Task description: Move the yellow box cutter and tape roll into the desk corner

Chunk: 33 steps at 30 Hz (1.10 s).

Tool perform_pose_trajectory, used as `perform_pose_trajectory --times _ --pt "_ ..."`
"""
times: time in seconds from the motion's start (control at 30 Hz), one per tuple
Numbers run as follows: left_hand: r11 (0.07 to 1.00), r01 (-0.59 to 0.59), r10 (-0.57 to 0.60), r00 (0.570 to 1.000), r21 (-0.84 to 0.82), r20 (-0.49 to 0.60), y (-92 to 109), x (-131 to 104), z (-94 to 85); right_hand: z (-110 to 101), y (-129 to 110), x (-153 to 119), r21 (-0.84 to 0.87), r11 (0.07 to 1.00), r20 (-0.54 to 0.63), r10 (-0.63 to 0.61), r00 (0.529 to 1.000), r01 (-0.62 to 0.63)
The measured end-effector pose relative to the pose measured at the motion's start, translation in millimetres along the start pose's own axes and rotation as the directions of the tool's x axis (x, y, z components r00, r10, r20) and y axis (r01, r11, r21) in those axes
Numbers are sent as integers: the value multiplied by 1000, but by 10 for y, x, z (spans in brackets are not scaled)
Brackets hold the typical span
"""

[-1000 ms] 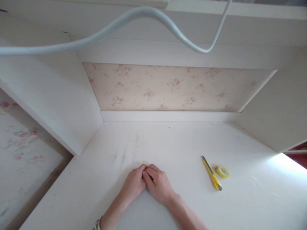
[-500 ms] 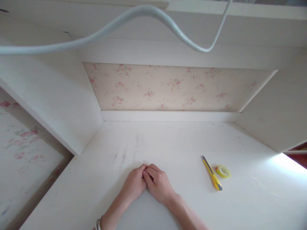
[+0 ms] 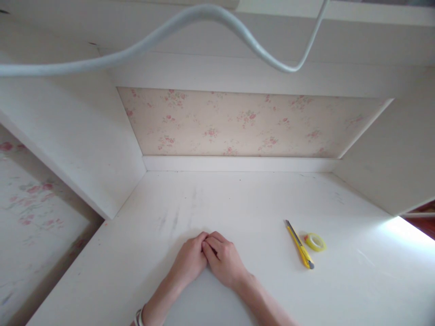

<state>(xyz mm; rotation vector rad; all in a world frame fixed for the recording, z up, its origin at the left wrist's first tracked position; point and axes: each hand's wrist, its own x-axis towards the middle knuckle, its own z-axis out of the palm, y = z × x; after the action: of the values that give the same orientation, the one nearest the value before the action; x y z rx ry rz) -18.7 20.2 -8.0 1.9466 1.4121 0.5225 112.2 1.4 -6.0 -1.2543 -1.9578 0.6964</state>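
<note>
My left hand [image 3: 191, 256] and my right hand [image 3: 224, 259] rest together on the white desk [image 3: 238, 199], fingers curled and touching each other. Whether anything lies inside the closed fingers is hidden. To the right of my right hand lies a yellow utility knife [image 3: 300, 245], its dark tip pointing away from me. Just right of the knife is a small roll of yellow tape [image 3: 316, 242], lying flat. My right hand is the nearer one to both, but touches neither.
White side panels stand at the left [image 3: 78, 127] and right [image 3: 384, 149] of the desk. A flowered wall panel [image 3: 234, 122] is at the back. A pale cable [image 3: 200, 16] crosses the top of the view.
</note>
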Motion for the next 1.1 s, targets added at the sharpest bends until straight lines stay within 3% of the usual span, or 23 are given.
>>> perform_pose_trajectory --times 1.1 --pt "998 44 -45 999 39 17 65 -13 -31 -4 4 -6 0 1000 5 7 1000 -7"
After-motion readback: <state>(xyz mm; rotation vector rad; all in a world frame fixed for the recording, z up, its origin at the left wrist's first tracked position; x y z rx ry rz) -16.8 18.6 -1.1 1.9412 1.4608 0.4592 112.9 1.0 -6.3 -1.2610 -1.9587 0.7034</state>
